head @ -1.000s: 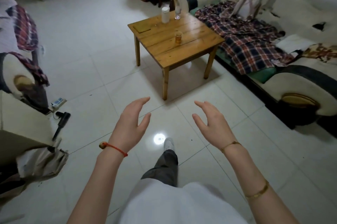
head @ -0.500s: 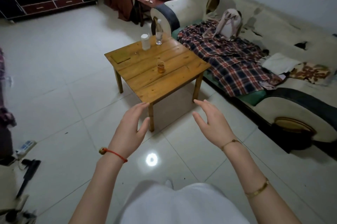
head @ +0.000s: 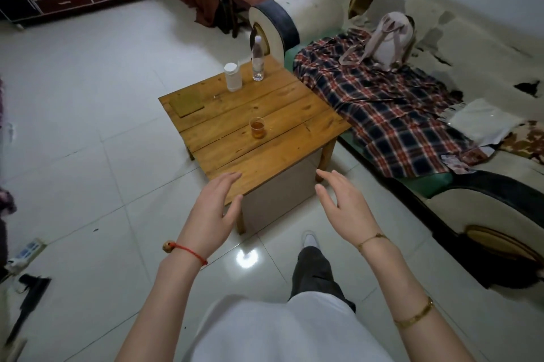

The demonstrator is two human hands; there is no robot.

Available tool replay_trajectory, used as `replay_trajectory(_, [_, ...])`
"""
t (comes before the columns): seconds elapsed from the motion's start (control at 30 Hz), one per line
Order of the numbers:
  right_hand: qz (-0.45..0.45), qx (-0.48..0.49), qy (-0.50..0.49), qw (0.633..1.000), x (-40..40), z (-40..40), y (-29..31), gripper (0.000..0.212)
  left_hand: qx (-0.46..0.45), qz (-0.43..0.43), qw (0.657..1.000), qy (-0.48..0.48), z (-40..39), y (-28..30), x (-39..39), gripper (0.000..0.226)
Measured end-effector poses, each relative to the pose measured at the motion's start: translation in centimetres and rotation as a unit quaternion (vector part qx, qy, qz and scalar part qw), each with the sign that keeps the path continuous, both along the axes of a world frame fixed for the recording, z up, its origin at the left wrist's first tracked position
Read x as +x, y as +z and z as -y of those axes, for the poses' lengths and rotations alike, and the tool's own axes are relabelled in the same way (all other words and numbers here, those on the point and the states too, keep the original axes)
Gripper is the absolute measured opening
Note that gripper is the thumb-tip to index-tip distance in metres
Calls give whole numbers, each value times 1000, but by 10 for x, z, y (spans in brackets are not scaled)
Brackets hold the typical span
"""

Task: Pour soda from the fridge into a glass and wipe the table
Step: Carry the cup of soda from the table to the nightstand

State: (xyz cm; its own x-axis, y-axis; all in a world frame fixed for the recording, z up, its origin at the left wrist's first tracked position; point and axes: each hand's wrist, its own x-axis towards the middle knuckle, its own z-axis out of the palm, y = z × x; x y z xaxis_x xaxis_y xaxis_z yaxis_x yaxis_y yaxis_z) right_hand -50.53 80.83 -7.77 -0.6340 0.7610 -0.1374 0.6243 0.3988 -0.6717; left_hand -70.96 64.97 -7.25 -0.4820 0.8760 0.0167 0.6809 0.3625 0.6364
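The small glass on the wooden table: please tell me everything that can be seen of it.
The small glass is clear, short and open at the top, with amber liquid filling roughly its lower half. It stands upright near the middle of the wooden table, on the planks, apart from the white container and the clear bottle at the far edge. Nothing touches it except the tabletop.

Glass on table, bottle behind, sofa right.

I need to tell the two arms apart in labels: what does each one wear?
Both forearms are bare. The left hand has a red string bracelet with a brown bead; the right hand has a thin gold chain and a gold bangle.
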Motion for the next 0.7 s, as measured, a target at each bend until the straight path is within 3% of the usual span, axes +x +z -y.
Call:
replay_trajectory(0.4, [20, 12, 148, 989, -65, -233, -1, 47, 25, 20, 989, 141, -177, -2, -21, 48])
replay_trajectory(0.7, [51, 8, 218, 975, -113, -312, -20, 45, 6, 34, 975, 221, -242, -18, -36, 50])
